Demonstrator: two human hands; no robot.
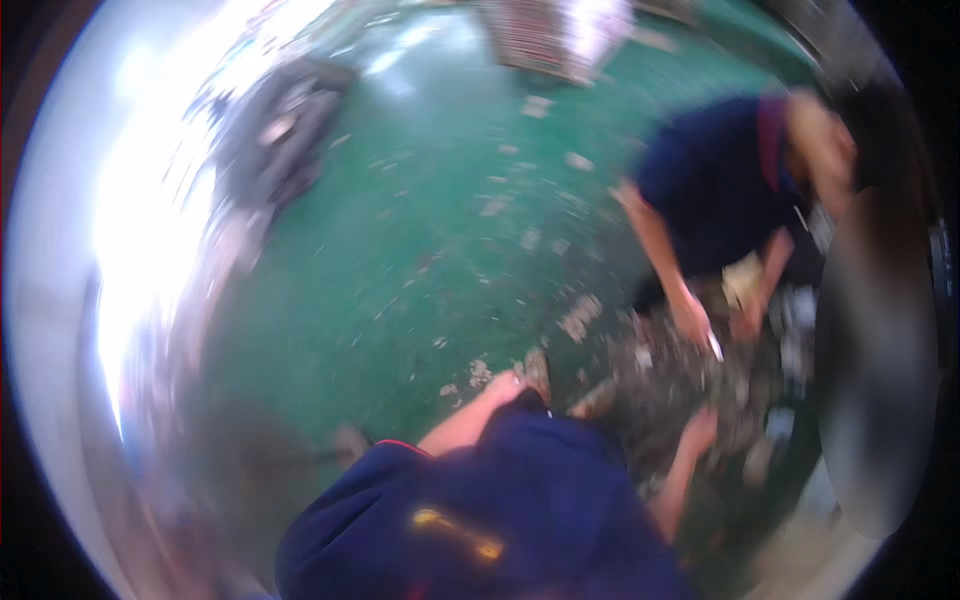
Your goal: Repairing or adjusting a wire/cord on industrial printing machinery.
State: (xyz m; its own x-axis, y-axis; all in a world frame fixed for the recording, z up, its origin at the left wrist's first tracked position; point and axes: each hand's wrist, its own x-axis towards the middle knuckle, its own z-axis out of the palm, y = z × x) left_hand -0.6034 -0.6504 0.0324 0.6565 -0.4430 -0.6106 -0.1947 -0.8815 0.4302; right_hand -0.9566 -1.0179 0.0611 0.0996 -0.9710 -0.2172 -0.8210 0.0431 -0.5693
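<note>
Motion blurs the head view. My left hand (502, 385) is low at the centre, by my knee and shoe (538, 368); its fingers are too smeared to read. My right hand (700, 430) reaches toward dark, littered floor (735, 395) at the lower right; whether it holds anything is unclear. Opposite, a co-worker in dark blue (715, 175) bends over the same patch. One of their hands (690, 315) holds a thin pale object (714, 345); the other (750, 315) is beside a yellowish item (740, 280).
Green floor (420, 250) carries scattered paper-like scraps (580, 318). A pale stack (540, 35) stands at the top. A dark, indistinct bundle (295, 140) lies at the upper left, beside strong glare. A grey rounded object (870, 370) runs along the right edge.
</note>
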